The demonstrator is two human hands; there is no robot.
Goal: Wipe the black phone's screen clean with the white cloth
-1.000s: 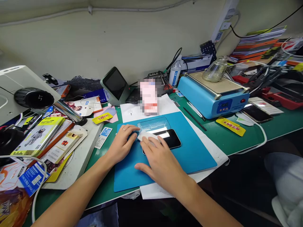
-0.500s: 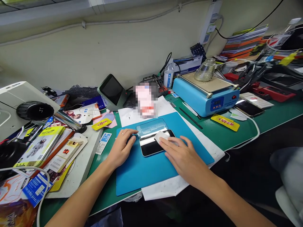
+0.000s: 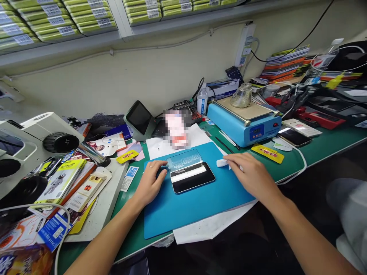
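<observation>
A phone (image 3: 197,182) with a white edge and a black screen lies face up on the blue work mat (image 3: 183,214); a bright reflection crosses its glass. Along its far side sits a clear plastic sheet (image 3: 183,159) with faint white print. My left hand (image 3: 150,183) rests at the left end of that sheet, fingertips by its edge, thumb apart from the fingers. To the right of the phone, my right hand (image 3: 243,170) pinches a folded white wipe (image 3: 221,163) just over the mat, clear of the screen.
A blue heating-plate machine (image 3: 243,124) with a glass jar (image 3: 241,95) on top stands at the back right. Thin black tweezers-like tool (image 3: 224,145) lies beside it. Boxes and packets (image 3: 61,175) crowd the left, under a microscope stand (image 3: 94,152). A small display (image 3: 140,118) stands behind the mat.
My right hand has lifted the wipe off the phone screen and moved right. My left hand stays by the clear sheet. The head view has tilted up, showing shelved packs.
</observation>
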